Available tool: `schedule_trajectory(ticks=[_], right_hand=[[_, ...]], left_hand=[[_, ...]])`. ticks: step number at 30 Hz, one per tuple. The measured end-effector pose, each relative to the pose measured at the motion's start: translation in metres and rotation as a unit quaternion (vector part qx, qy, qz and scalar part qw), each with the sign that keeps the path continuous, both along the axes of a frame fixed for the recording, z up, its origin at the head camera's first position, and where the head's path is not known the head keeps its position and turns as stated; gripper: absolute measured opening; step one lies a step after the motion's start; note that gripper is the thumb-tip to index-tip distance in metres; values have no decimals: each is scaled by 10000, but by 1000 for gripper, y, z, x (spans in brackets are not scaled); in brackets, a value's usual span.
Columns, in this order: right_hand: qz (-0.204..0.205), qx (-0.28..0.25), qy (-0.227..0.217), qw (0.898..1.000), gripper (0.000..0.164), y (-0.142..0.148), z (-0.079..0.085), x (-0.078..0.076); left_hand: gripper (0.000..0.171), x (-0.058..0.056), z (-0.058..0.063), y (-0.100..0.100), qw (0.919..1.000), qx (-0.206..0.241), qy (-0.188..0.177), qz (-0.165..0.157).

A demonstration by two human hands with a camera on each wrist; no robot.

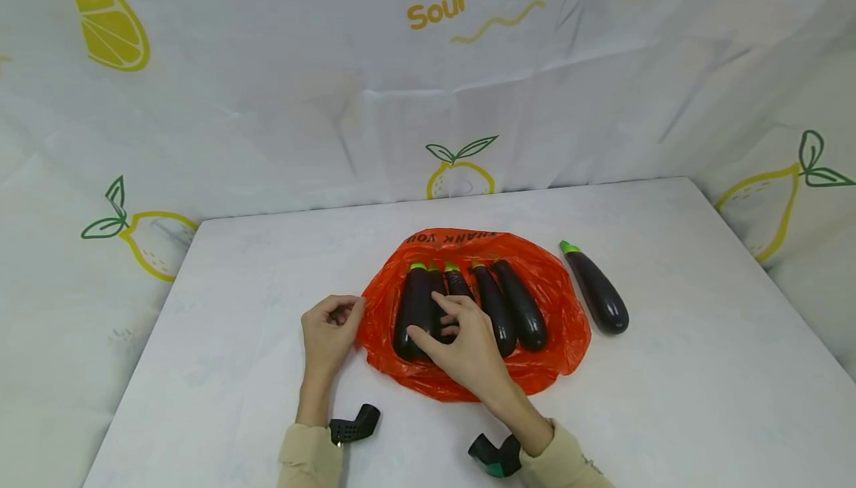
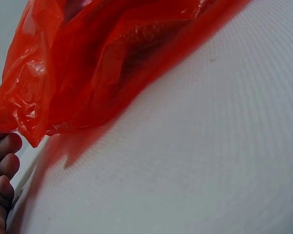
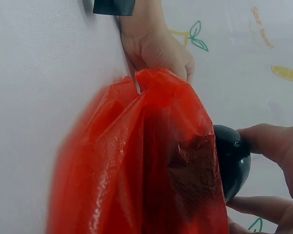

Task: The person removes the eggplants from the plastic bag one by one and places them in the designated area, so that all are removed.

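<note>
"Sleeves [image 1: 310, 458] nearest, at the lower edge. State of both grips?"

"Left hand [image 1: 331, 332]: finger and thumb nearly together, pinching the left edge of the bag [image 1: 570, 343]. Right hand [image 1: 468, 339]: partly closed, thumb and fingers gripping the leftmost eggplant [image 1: 417, 295] by its sides."

"Locations?"

"At least five eggplants [image 1: 524, 310] side by side in the bag, that one included; overlap prevents an exact count. One loose eggplant [image 1: 600, 293] on the table [image 1: 702, 369], just right of the bag, touched by neither hand."

"Progress?"

"Bagging judged largely done. Outstanding, in my judgement: the loose eggplant, and the bag's mouth, spread wide and not yet gathered."
</note>
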State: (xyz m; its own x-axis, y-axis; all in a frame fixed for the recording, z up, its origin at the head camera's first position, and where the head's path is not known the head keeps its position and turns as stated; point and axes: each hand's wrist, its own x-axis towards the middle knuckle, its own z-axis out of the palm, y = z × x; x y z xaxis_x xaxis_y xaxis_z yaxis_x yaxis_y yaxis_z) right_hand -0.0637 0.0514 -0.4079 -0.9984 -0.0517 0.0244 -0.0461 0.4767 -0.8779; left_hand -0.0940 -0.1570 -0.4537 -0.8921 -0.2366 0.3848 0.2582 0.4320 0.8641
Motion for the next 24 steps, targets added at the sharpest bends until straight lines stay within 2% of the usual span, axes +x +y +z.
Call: schedule_trajectory(ticks=[3,9,13,15,20,22,24], right_hand=[[-16,-97,22,9999,60,0,0,1],[-108,-178,231,9995,53,2,0,2],[-208,-123,320,9992,48,5,2,2],[-238,-104,315,9992,47,7,2,3],[-249,-151,274,9992,45,12,4,5],[-241,-186,312,9991,44,14,4,5],[-247,-197,359,9989,44,16,5,5]], left_hand=[[4,0,-1,0,10000,6,-8,-6],[5,-9,-22,-7,9999,-26,-92,66],[6,-11,-28,-9,10000,-45,-48,54],[6,-10,-27,-9,10000,-21,-54,31],[4,-2,-5,-2,10000,-17,47,-18],[4,-3,-6,-1,10000,-14,39,-1],[5,-5,-14,-4,10000,13,-49,30]])
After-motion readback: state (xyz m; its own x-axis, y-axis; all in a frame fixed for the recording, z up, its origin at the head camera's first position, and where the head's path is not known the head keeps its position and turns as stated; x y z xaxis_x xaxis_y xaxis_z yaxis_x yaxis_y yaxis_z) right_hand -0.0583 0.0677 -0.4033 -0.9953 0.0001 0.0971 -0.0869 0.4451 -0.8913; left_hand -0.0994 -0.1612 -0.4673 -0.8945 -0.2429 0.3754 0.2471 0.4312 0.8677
